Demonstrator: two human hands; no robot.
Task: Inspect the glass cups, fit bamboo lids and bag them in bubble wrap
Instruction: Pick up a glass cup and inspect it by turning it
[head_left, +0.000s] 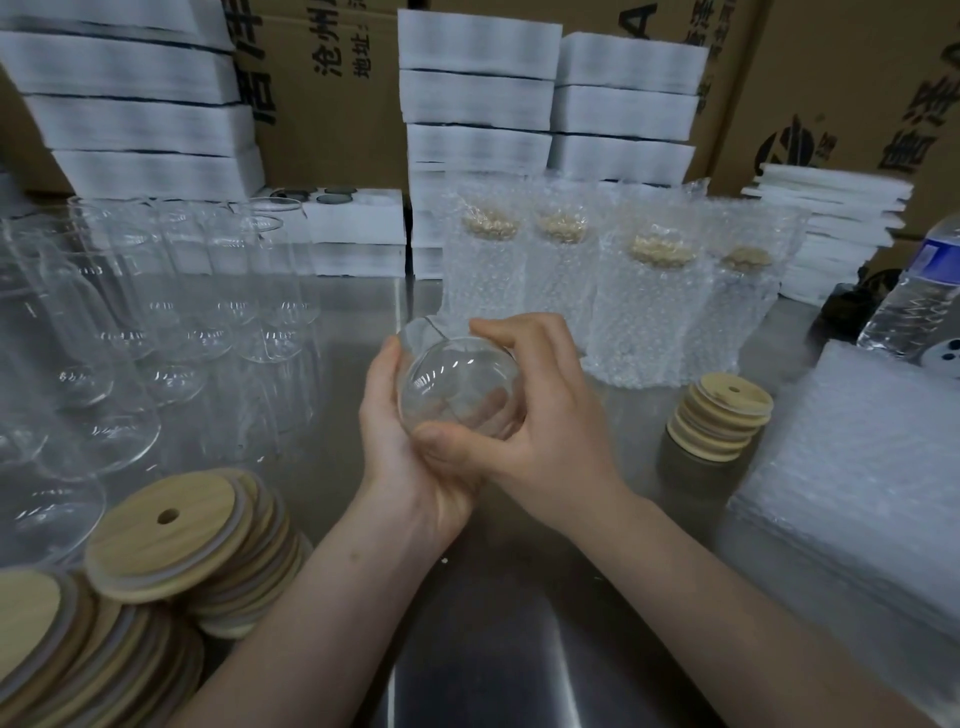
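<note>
Held cup: a clear, smooth-walled round glass cup (460, 384) is lying tilted on its side in mid-air above the middle of the surface, one round end facing the camera; which end is hard to make out.
Left hand: the left hand (410, 462) is cradling the cup from below and the left, its fingers wrapping around the glass.
Right hand: the right hand (550, 431) is gripping the cup from the right, fingers curling over the top and thumb pressing on the near side.
Surface: a brushed, reflective steel surface (493, 649) is carrying everything.
Lids: flat round bamboo lids with a small hole and pale sealing rings (171, 525) are lying in slumping stacks at near left, partly cut off; a shorter stack (722, 415) is sitting at right.
Bare cups: empty clear glass cups (156, 312) are standing crowded at left, their outlines blurring together.
Bagged cups: four knobbly bubble-wrap bags (613, 280) are standing behind the hands, each holding a lidded cup showing dimly through.
Bubble-wrap pile: flat bubble-wrap bags (857, 467) are lying stacked at right, cut off by the edge.
Backdrop: white foam trays (467, 104) are standing piled against printed cardboard boxes (332, 104).
</note>
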